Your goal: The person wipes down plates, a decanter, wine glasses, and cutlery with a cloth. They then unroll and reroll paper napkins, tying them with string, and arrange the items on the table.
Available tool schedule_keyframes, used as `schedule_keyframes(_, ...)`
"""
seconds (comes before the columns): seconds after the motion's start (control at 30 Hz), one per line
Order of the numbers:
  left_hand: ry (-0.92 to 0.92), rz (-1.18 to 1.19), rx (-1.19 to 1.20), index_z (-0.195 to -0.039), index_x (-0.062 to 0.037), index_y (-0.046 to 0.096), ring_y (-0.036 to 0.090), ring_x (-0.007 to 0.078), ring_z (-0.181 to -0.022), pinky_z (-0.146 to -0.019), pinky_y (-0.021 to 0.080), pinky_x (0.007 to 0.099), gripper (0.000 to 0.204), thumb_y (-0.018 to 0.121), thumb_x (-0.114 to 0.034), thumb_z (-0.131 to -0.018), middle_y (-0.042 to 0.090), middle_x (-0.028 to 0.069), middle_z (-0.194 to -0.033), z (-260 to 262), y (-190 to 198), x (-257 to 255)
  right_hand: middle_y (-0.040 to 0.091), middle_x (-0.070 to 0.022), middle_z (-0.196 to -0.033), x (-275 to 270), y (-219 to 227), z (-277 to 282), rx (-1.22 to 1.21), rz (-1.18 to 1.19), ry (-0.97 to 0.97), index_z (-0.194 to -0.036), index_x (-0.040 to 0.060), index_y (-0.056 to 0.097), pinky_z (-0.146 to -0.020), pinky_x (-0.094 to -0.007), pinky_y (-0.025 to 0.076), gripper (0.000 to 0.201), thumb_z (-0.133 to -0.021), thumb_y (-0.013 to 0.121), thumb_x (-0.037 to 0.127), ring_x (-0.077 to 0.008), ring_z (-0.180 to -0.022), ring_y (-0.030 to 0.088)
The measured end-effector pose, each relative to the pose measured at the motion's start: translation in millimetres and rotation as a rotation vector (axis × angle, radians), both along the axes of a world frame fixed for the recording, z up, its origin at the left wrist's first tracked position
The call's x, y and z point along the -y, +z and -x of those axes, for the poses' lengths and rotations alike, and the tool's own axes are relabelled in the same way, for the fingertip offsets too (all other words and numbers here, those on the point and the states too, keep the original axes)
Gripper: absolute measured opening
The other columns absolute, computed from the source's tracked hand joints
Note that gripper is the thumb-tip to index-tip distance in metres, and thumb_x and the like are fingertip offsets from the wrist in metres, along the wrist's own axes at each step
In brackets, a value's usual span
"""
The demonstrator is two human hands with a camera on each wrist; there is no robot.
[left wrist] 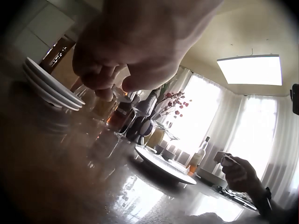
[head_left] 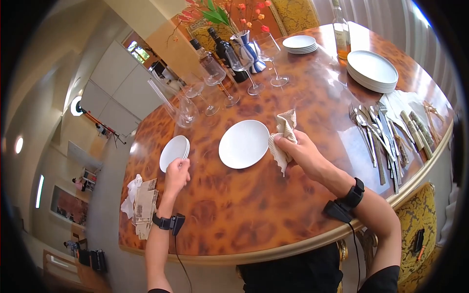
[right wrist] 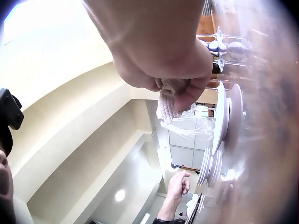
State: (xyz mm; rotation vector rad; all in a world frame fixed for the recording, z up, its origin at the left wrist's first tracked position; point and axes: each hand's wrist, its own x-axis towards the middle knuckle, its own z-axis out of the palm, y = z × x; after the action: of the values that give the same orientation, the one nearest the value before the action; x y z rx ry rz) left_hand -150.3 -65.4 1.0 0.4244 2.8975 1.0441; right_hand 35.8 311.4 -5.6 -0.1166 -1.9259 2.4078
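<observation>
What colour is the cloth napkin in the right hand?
The cloth napkin in the right hand is beige; the head view shows it best.

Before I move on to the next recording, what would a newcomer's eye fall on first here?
Probably the white plate lying alone near the middle of the glossy brown table, with the right hand just to its right, gripping a crumpled beige napkin. Next, likely the bright red and orange flowers in the blue-and-white vase toward the table's far edge.
</observation>
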Motion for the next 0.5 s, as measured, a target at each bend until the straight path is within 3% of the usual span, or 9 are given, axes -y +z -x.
schedule_keyframes(0.03,-0.079,-0.084,0.12,-0.098,0.002,0.058,0.054,0.0109,-0.041,-0.04,0.04,0.0246,0.033,0.056,-0.031,-0.096,0.061,0.0063,-0.061,-9.4,3.0,-23.6,0.063,-0.0055,-0.087,0.7,-3.2,1.4,-0.001,-0.008,0.01,-0.11,0.0029,0.053,-0.053,-0.027,0.05,0.029,-0.096,0.054,0.029,-0.0122,-0.068,0.062)
schedule_keyframes(0.13,-0.149,-0.138,0.257,-0.106,0.0012,0.056,0.059,0.0134,-0.045,-0.039,0.041,0.0235,0.034,0.056,-0.031,-0.096,0.064,0.0085,-0.072,-24.5,4.7,-78.2,0.064,-0.0048,-0.092,-1.2,-22.4,11.8,0.04,0.029,-0.087,-0.112,0.0037,0.056,-0.062,-0.0281,0.054,0.028,-0.098,0.052,0.028,-0.0133,-0.077,0.064)
schedule_keyframes(0.2,-0.129,-0.099,0.337,-0.11,0.0013,0.053,0.062,0.0158,-0.047,-0.039,0.043,0.023,0.036,0.058,-0.032,-0.095,0.065,0.0105,-0.079,-21.0,2.0,-103.4,0.064,-0.0059,-0.095,-8.2,-40.6,24.4,0.005,0.107,-0.034,-0.111,0.0028,0.056,-0.063,-0.0287,0.052,0.026,-0.095,0.052,0.023,-0.0143,-0.083,0.064)
schedule_keyframes(0.23,-0.113,-0.1,0.368,-0.111,0.0012,0.052,0.064,0.0176,-0.05,-0.04,0.045,0.0224,0.036,0.058,-0.031,-0.095,0.064,0.0114,-0.082,-17.0,0.3,-110.4,0.064,-0.0064,-0.1,-14.9,-50.8,32.9,0.025,0.053,0.091,-0.113,0.0028,0.057,-0.073,-0.0307,0.053,0.026,-0.095,0.052,0.021,-0.0153,-0.09,0.063)
schedule_keyframes(0.27,-0.139,-0.094,0.359,-0.111,0.0012,0.052,0.064,0.0176,-0.05,-0.04,0.045,0.0224,0.036,0.058,-0.031,-0.095,0.064,0.0114,-0.082,-12.0,-2.7,-115.1,0.063,-0.0074,-0.105,-9.4,-50.8,32.2,0.001,0.122,0.108,-0.118,0.0026,0.055,-0.08,-0.0317,0.053,0.029,-0.095,0.052,0.021,-0.0165,-0.095,0.063)
schedule_keyframes(0.33,-0.05,-0.184,0.482,-0.115,-0.0015,0.051,0.063,0.0162,-0.051,-0.041,0.044,0.0231,0.035,0.055,-0.031,-0.097,0.064,0.0103,-0.084,-0.3,-9.9,-118.6,0.062,-0.0084,-0.109,-1.8,-46.2,25.5,0.037,0.282,0.136,-0.123,0.0025,0.052,-0.083,-0.0327,0.054,0.033,-0.095,0.054,0.021,-0.0177,-0.096,0.063)
schedule_keyframes(0.4,-0.07,-0.22,0.525,-0.109,-0.0035,0.052,0.062,0.0157,-0.051,-0.042,0.044,0.0229,0.029,0.057,-0.029,-0.097,0.063,0.0085,-0.082,12.6,-19.1,-112.8,0.061,-0.009,-0.112,-0.7,-60.5,35.7,-0.006,0.297,0.249,-0.125,0.0022,0.049,-0.086,-0.0339,0.054,0.036,-0.096,0.055,0.022,-0.0185,-0.099,0.063)
schedule_keyframes(0.5,-0.143,-0.291,0.6,-0.102,-0.0082,0.053,0.063,0.0151,-0.054,-0.045,0.046,0.0228,0.021,0.058,-0.027,-0.096,0.065,0.0063,-0.081,17.8,-28.3,-105.0,0.061,-0.0097,-0.111,1.4,-58.9,34.9,0.006,0.268,0.251,-0.124,0.0015,0.049,-0.084,-0.0348,0.055,0.036,-0.095,0.055,0.021,-0.0198,-0.098,0.063)
